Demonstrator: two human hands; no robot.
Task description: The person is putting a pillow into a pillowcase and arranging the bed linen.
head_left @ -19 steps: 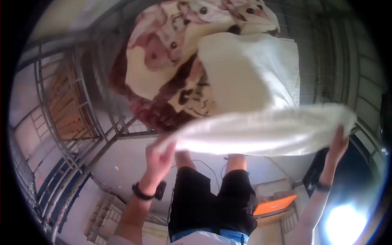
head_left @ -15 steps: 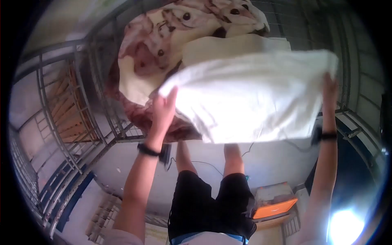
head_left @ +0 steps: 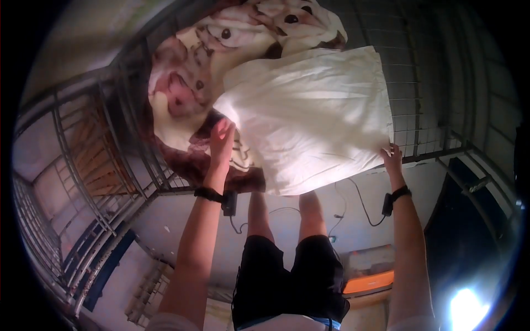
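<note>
A white cloth (head_left: 317, 110), roughly rectangular and creased, lies spread across a bed. My left hand (head_left: 222, 140) is closed on its left edge, where the fabric bunches up to a point. At the near right corner, my right hand (head_left: 392, 159) pinches the cloth with bent fingers. Beneath and to the left is a plush blanket (head_left: 182, 118) in cream, pink and dark red with a printed animal pattern. The cloth covers part of this blanket. Both wrists carry black bands with small boxes.
A metal bed frame (head_left: 425, 157) with a wire-grid base runs under the bedding. Barred rails (head_left: 105, 138) rise on the left. Below are cables (head_left: 359, 204) on the floor, an orange-fronted box (head_left: 369, 281) and a bright light (head_left: 468, 309) at lower right.
The cloth has come down from a raised, stretched position and now lies flatter on the bed. My right hand has moved left and down; my left hand has shifted slightly.
</note>
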